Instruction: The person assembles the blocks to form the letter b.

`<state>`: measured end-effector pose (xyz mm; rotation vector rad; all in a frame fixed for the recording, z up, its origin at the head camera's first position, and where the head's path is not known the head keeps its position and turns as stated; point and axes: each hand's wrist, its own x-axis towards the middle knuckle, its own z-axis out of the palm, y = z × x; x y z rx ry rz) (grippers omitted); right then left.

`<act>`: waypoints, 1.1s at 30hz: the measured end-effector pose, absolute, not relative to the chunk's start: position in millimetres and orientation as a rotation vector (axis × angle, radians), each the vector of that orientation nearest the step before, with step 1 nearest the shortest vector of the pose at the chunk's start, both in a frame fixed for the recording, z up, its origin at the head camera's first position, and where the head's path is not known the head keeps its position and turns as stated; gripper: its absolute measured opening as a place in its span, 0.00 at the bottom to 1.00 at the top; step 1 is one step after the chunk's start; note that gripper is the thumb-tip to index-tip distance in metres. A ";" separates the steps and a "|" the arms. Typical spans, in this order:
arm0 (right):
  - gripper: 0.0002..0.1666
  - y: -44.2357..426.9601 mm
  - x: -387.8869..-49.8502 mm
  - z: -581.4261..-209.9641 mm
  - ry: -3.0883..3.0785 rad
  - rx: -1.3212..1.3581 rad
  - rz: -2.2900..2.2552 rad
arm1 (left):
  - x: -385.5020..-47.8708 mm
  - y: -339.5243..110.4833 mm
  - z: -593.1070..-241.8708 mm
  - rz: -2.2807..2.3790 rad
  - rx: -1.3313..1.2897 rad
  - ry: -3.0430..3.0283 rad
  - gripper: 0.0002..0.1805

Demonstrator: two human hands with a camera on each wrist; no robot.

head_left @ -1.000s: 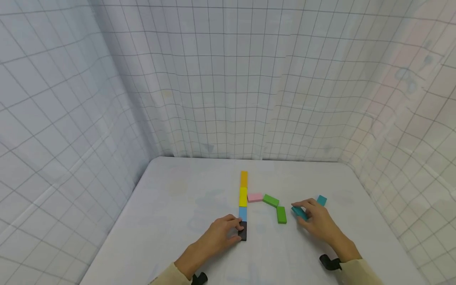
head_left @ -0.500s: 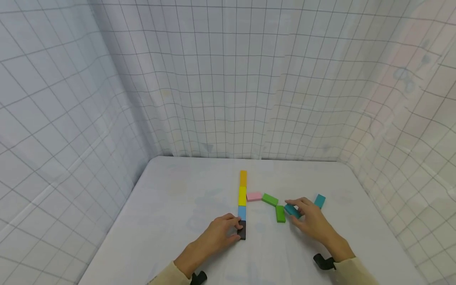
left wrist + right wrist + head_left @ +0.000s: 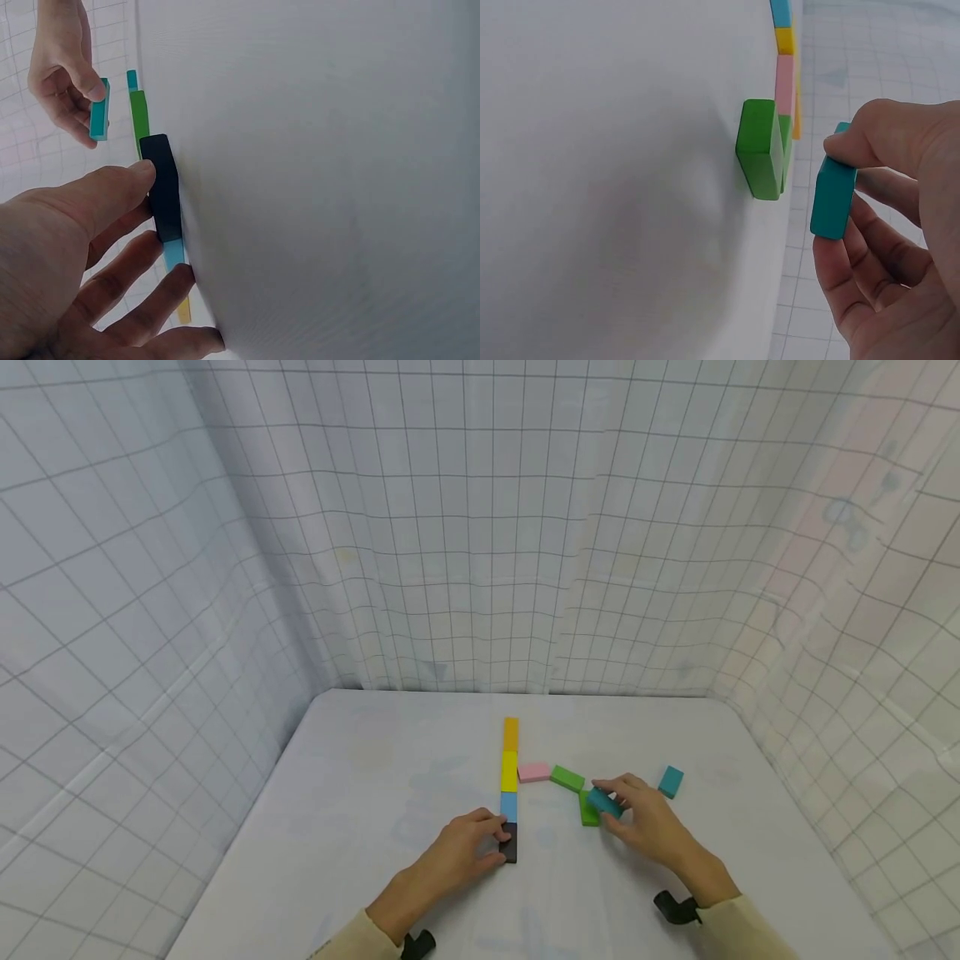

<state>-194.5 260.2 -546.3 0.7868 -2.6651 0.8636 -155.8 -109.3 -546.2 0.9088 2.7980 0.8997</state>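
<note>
My right hand (image 3: pixel 641 818) pinches a teal block (image 3: pixel 834 191) between thumb and fingertips. In the right wrist view this block is off the table, beside a green block (image 3: pixel 759 150) that lies flat. The head view shows it overlapping that green block. My left hand (image 3: pixel 465 850) holds a black block (image 3: pixel 161 187) by its ends, thumb at the near end, a fingertip toward the far end. This black block ends a straight column with a light blue block (image 3: pixel 508 807), a yellow block (image 3: pixel 509 772) and an orange block (image 3: pixel 511 734).
A pink block (image 3: pixel 534 772) branches right from the yellow one, followed by a second green block (image 3: pixel 567 778) set at an angle. Another teal block (image 3: pixel 671 782) lies farther right on the white table (image 3: pixel 375 760). Gridded white curtains (image 3: pixel 450 568) enclose the table.
My right hand has carried the teal block leftward, from right of the near green block to over it in the head view. The left hand keeps its place on the black block.
</note>
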 end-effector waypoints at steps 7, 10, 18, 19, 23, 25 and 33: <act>0.31 253.1 -191.4 -543.7 -2.689 0.834 0.918 | -154.7 -108.8 -544.5 0.914 0.903 2.790 0.12; 0.30 250.0 -190.0 -543.5 -2.728 0.833 0.929 | -153.7 -108.5 -543.7 0.910 0.900 2.785 0.13; 0.31 242.5 -188.9 -544.8 -2.764 0.890 0.893 | -155.2 -107.2 -544.4 0.898 0.900 2.804 0.13; 0.31 241.2 -188.6 -545.1 -2.777 0.893 0.885 | -155.7 -107.1 -544.9 0.895 0.895 2.807 0.13; 0.31 233.9 -186.9 -545.0 -2.845 0.869 0.833 | -156.9 -107.3 -546.0 0.891 0.881 2.804 0.13; 0.31 229.7 -186.0 -544.3 -2.876 0.855 0.806 | -157.0 -107.4 -546.7 0.885 0.869 2.803 0.13; 0.30 218.3 -181.6 -540.2 -2.904 0.930 0.775 | -157.6 -107.6 -548.1 0.885 0.865 2.795 0.14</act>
